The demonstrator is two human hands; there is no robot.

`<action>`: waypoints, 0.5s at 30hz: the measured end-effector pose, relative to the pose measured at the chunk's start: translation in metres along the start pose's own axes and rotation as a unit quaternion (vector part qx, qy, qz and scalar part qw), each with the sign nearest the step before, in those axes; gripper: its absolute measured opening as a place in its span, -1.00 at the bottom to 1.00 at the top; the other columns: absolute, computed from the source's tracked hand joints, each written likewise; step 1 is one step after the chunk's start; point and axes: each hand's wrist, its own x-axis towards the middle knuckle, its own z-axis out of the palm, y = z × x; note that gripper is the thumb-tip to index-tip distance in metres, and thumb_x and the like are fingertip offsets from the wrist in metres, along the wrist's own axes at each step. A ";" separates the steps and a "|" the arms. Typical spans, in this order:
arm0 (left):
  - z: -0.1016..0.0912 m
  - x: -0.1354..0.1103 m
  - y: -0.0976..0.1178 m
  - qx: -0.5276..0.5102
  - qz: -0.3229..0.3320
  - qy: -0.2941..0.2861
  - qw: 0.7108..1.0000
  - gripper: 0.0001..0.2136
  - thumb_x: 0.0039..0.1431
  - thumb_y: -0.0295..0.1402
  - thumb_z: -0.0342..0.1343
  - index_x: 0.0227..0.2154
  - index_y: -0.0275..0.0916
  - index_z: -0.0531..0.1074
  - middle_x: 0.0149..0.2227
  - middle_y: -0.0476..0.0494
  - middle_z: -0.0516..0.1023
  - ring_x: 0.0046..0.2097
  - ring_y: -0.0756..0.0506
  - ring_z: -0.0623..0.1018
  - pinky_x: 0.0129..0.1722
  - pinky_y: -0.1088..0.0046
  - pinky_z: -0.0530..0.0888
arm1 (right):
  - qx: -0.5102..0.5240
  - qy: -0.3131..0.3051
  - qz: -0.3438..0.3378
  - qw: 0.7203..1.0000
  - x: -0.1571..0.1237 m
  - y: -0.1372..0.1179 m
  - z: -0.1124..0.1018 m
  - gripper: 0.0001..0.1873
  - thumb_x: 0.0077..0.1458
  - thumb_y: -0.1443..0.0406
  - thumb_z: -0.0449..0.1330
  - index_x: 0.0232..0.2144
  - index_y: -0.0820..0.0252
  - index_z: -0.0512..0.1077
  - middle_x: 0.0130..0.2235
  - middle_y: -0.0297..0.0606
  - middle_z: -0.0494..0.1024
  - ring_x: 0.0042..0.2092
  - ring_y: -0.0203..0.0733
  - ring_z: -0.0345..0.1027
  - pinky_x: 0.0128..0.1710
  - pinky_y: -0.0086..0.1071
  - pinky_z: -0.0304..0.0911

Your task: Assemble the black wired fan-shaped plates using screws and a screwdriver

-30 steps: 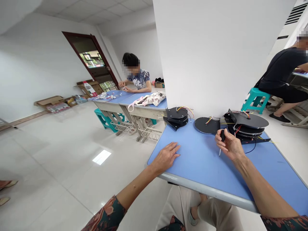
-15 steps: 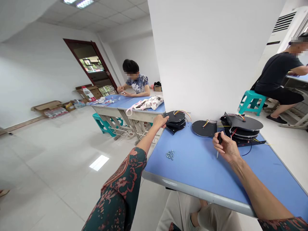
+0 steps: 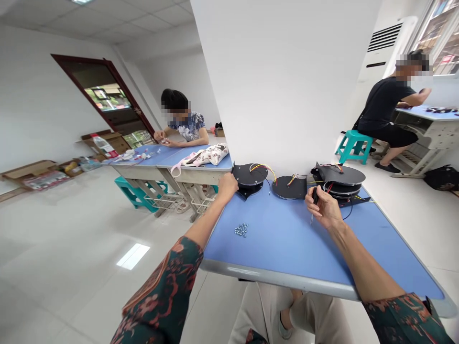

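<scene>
My left hand (image 3: 228, 188) is closed on the left edge of a stack of black round plates (image 3: 253, 176) at the far left of the blue table; its fingertips are partly hidden. Coloured wires come out of that stack's top. In my right hand (image 3: 327, 209) is a screwdriver (image 3: 315, 195) with a black handle, its thin shaft pointing down above the table. Just behind this hand lie a single black round plate (image 3: 289, 188) with wires and a taller stack of black plates (image 3: 342, 179). A small pile of silvery screws (image 3: 241, 230) sits nearer the front edge.
A white pillar (image 3: 283, 95) rises behind the blue table (image 3: 287, 243). To the left, a person (image 3: 186, 126) works at another table holding a printed cloth bag (image 3: 208, 155). Another person (image 3: 385, 102) sits on a green stool (image 3: 354, 145) to the right. Cardboard boxes (image 3: 43, 174) line the left wall.
The view has turned a little to the right. My left hand has shifted slightly lower along the left stack's edge. My right hand still holds the screwdriver near the single plate.
</scene>
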 end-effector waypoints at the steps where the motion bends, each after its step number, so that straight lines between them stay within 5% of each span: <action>1: 0.002 -0.011 0.003 -0.005 0.000 -0.002 1.000 -0.58 0.36 -0.42 -0.21 -0.53 -0.30 0.46 -0.64 -0.19 0.48 -0.48 -0.13 0.57 -0.29 0.41 0.49 | -0.007 0.004 -0.008 1.000 0.000 -0.002 -0.001 -0.56 0.05 -0.05 0.37 -0.39 0.16 0.37 -0.52 -0.42 0.28 -0.61 -0.47 -0.14 -0.72 -0.58 -0.25; 7: 0.032 -0.087 0.031 -0.091 0.008 -0.089 0.992 -0.69 0.43 -0.35 -0.22 -0.37 -0.24 0.37 -0.66 0.04 0.42 -0.71 0.01 0.32 -0.62 0.53 0.27 | -0.073 0.042 -0.075 0.994 -0.002 -0.018 -0.003 -0.52 -0.05 -0.05 0.45 -0.44 0.18 0.38 -0.59 -0.50 0.19 -0.63 -0.52 -0.23 -0.69 -0.57 -0.35; 12: 0.066 -0.130 0.048 -0.061 0.060 -0.156 0.984 -0.66 0.44 -0.38 -0.21 -0.45 -0.22 0.36 -0.68 0.03 0.40 -0.65 -0.02 0.39 -0.48 0.48 0.35 | -0.047 0.070 -0.158 0.984 -0.017 -0.049 -0.008 -0.53 0.02 -0.09 0.38 -0.38 0.17 0.44 -0.49 -0.41 0.27 -0.61 -0.48 -0.16 -0.70 -0.54 -0.32; 15: 0.078 -0.141 0.053 -0.035 0.076 -0.166 0.983 -0.65 0.45 -0.40 -0.24 -0.39 -0.23 0.39 -0.66 -0.01 0.44 -0.60 -0.05 0.46 -0.41 0.44 0.37 | -0.044 0.077 -0.214 0.973 -0.029 -0.068 -0.011 -0.63 0.07 -0.03 0.36 -0.36 0.13 0.45 -0.41 -0.35 0.32 -0.55 -0.41 -0.01 -0.69 -0.51 -0.12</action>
